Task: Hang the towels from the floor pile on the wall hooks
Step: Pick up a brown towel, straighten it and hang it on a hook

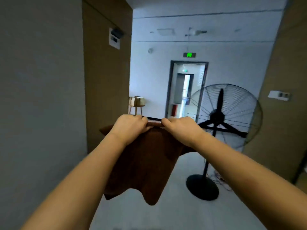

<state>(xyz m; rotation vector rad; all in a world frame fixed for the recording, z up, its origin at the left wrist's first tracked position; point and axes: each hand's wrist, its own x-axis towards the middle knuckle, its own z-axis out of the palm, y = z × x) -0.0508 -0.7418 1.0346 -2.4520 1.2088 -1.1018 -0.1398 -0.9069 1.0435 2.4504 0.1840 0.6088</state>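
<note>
Brown towel (146,163) held out ahead at chest height, top hem running left-right between hands; left hand (130,124) and right hand (180,126) both curl over that hem, close together, equally near; rest of cloth drapes straight down, soft, thick, matte, lower edge wavy; corners flare past each wrist; no wall hook visible, so direction to target unknown; pedestal fan (227,113) stands right, smooth grey wall (41,97) left.

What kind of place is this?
Probably a hallway in an office or public building: a green exit sign over a doorway, bare walls, and a big standing fan.
</note>
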